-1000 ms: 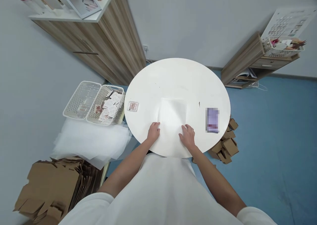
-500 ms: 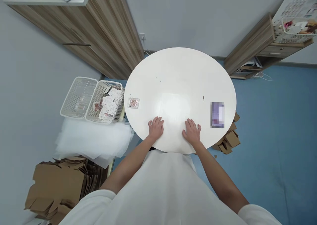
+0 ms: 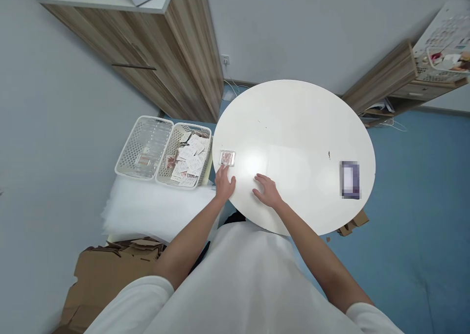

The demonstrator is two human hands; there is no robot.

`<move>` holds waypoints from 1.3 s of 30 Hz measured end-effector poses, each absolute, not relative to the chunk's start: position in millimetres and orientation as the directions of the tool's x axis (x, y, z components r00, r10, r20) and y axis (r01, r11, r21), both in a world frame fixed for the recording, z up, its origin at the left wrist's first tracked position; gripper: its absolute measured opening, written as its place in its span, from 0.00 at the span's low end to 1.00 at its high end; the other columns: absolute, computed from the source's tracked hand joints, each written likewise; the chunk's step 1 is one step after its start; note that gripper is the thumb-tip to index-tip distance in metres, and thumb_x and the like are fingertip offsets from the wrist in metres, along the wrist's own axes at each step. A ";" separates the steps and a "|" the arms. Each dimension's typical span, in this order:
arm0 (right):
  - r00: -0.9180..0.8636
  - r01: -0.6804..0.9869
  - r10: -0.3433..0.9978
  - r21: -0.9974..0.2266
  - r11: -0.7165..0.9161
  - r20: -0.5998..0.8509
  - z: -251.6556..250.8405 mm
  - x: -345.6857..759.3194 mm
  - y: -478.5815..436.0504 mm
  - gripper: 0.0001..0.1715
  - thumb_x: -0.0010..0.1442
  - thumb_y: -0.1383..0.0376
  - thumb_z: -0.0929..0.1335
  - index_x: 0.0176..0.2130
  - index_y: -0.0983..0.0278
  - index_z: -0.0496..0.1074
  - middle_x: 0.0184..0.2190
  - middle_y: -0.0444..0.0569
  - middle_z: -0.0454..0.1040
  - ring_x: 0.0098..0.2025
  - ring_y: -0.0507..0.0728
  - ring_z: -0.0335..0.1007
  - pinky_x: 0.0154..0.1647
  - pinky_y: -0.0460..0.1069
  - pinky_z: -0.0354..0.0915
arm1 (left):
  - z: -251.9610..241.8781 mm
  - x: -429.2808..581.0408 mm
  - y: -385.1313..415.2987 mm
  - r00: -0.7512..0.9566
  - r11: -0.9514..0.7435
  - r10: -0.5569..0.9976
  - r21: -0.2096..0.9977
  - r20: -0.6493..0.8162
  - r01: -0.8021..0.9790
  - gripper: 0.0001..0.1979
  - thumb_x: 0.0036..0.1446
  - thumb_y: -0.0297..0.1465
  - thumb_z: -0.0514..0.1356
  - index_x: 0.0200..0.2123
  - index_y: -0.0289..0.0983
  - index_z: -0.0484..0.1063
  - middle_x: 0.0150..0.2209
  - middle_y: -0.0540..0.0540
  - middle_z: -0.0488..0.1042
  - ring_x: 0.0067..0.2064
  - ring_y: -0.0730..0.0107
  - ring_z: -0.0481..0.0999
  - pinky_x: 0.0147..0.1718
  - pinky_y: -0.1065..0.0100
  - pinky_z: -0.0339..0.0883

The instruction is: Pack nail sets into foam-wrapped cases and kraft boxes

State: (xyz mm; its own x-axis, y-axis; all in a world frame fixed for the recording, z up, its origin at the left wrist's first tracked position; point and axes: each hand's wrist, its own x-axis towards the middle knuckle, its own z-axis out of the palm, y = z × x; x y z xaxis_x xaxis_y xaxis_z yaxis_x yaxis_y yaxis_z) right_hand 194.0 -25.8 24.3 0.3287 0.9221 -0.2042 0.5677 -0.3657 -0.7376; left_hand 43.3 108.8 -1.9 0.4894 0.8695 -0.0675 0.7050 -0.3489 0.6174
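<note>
My left hand [image 3: 224,182] lies open on the round white table [image 3: 293,123] near its left edge, fingertips just short of a small clear packet with pink contents [image 3: 227,158]. My right hand [image 3: 267,190] rests flat and open on the table a little to the right, fingers pointing left. A thin white sheet lies under the glare in front of the hands and is hard to make out. A blurred purple rectangular object [image 3: 350,179] lies near the table's right edge.
Two white perforated baskets [image 3: 147,148] stand left of the table, one full of small packets [image 3: 187,158]. White foam sheets [image 3: 154,209] lie below them, flattened cardboard boxes [image 3: 110,275] nearer. A wooden cabinet [image 3: 161,55] stands behind, a shelf unit [image 3: 400,79] at right.
Both hands have slid left across the table toward the small packet. The view has turned left, so the table sits further right in the picture.
</note>
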 end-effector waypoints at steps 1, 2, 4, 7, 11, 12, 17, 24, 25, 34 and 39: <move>0.325 0.483 0.913 -0.787 -0.383 -0.246 24.4 187.7 -9.7 0.30 0.51 0.58 0.64 0.54 0.60 0.61 0.58 0.51 0.59 0.59 0.61 0.53 0.57 0.58 0.51 | -3.2 36.7 123.7 0.461 -0.306 0.884 0.652 -0.075 0.693 0.27 0.53 0.30 0.52 0.57 0.36 0.53 0.60 0.39 0.53 0.62 0.56 0.50 0.57 0.53 0.48; 0.332 0.389 0.896 -0.823 -0.414 -0.294 24.0 182.2 5.2 0.31 0.51 0.58 0.65 0.55 0.60 0.61 0.59 0.51 0.57 0.59 0.60 0.53 0.57 0.57 0.53 | -4.3 31.3 137.0 0.438 -0.262 0.894 0.681 -0.096 0.684 0.28 0.53 0.30 0.53 0.58 0.36 0.52 0.60 0.39 0.52 0.62 0.57 0.50 0.58 0.54 0.48; 0.339 0.203 0.863 -0.867 -0.456 -0.374 22.3 173.9 30.6 0.32 0.51 0.59 0.64 0.56 0.58 0.60 0.60 0.49 0.54 0.59 0.60 0.53 0.55 0.57 0.56 | -4.8 24.5 157.5 0.416 -0.159 0.889 0.724 -0.191 0.672 0.29 0.53 0.28 0.52 0.59 0.34 0.51 0.59 0.38 0.55 0.60 0.58 0.55 0.57 0.57 0.52; 0.330 0.009 0.830 -0.878 -0.479 -0.449 19.6 165.8 57.2 0.33 0.51 0.62 0.64 0.56 0.57 0.59 0.62 0.47 0.50 0.60 0.60 0.52 0.55 0.56 0.57 | -3.0 21.5 172.6 0.433 -0.094 0.855 0.734 -0.287 0.673 0.28 0.53 0.27 0.51 0.58 0.33 0.53 0.58 0.38 0.59 0.58 0.58 0.59 0.56 0.57 0.55; 0.334 -0.120 0.802 -0.867 -0.484 -0.495 15.9 157.5 75.0 0.36 0.48 0.66 0.64 0.58 0.60 0.58 0.63 0.46 0.47 0.62 0.60 0.47 0.58 0.56 0.54 | -2.1 22.3 175.8 0.476 -0.122 0.830 0.738 -0.290 0.664 0.27 0.52 0.27 0.52 0.57 0.33 0.56 0.55 0.39 0.63 0.56 0.58 0.62 0.54 0.58 0.58; 0.331 -0.139 0.801 -0.866 -0.481 -0.498 14.7 155.5 76.6 0.37 0.48 0.67 0.64 0.58 0.60 0.57 0.63 0.46 0.47 0.63 0.59 0.47 0.59 0.56 0.53 | -2.5 22.6 175.6 0.487 -0.128 0.825 0.744 -0.286 0.655 0.27 0.51 0.26 0.52 0.57 0.33 0.57 0.54 0.39 0.63 0.55 0.59 0.63 0.53 0.58 0.59; 0.336 -0.198 0.810 -0.877 -0.438 -0.481 10.3 150.8 70.7 0.39 0.46 0.68 0.64 0.58 0.60 0.57 0.63 0.44 0.48 0.61 0.58 0.51 0.59 0.55 0.54 | -3.2 24.4 171.1 0.499 -0.132 0.825 0.768 -0.264 0.626 0.24 0.50 0.26 0.53 0.52 0.35 0.64 0.52 0.42 0.66 0.53 0.60 0.66 0.53 0.59 0.60; 0.438 -0.225 0.797 -0.909 -0.352 -0.417 22.7 168.5 33.1 0.38 0.44 0.71 0.63 0.56 0.58 0.59 0.62 0.43 0.51 0.62 0.56 0.50 0.61 0.56 0.51 | 3.3 43.7 144.7 0.569 -0.206 0.798 0.799 -0.197 0.565 0.22 0.50 0.26 0.53 0.50 0.37 0.66 0.51 0.44 0.68 0.52 0.62 0.67 0.53 0.61 0.61; 0.458 -0.216 0.793 -0.915 -0.339 -0.402 24.6 173.3 23.8 0.38 0.45 0.71 0.63 0.56 0.57 0.59 0.62 0.42 0.51 0.61 0.56 0.50 0.61 0.56 0.51 | 4.6 49.3 138.2 0.586 -0.225 0.790 0.805 -0.180 0.550 0.22 0.50 0.27 0.53 0.50 0.38 0.66 0.51 0.45 0.68 0.52 0.63 0.67 0.53 0.61 0.61; 0.602 -0.075 0.724 -0.927 -0.367 -0.336 28.5 228.2 -109.8 0.33 0.45 0.73 0.60 0.51 0.58 0.65 0.58 0.45 0.59 0.58 0.55 0.57 0.60 0.56 0.54 | 20.6 101.5 40.8 0.805 -0.383 0.580 0.831 -0.124 0.403 0.18 0.49 0.26 0.54 0.45 0.38 0.70 0.46 0.47 0.72 0.49 0.65 0.70 0.51 0.64 0.64; 0.596 -0.001 0.732 -0.912 -0.411 -0.331 18.8 242.8 -166.2 0.30 0.46 0.73 0.60 0.49 0.59 0.67 0.55 0.47 0.63 0.57 0.55 0.58 0.59 0.55 0.56 | 12.6 105.3 -12.4 0.845 -0.420 0.499 0.799 -0.192 0.430 0.18 0.50 0.26 0.52 0.44 0.38 0.71 0.46 0.47 0.72 0.48 0.65 0.71 0.50 0.63 0.64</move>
State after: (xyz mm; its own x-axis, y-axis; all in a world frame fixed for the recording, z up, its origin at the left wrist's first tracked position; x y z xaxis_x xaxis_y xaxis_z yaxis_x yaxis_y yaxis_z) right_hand 242.8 -166.2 18.8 0.5956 0.7319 -0.3311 -0.0015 -0.4112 -0.9116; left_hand 105.3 -12.4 12.6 0.8449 0.4991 -0.1923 0.4298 -0.4196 0.7995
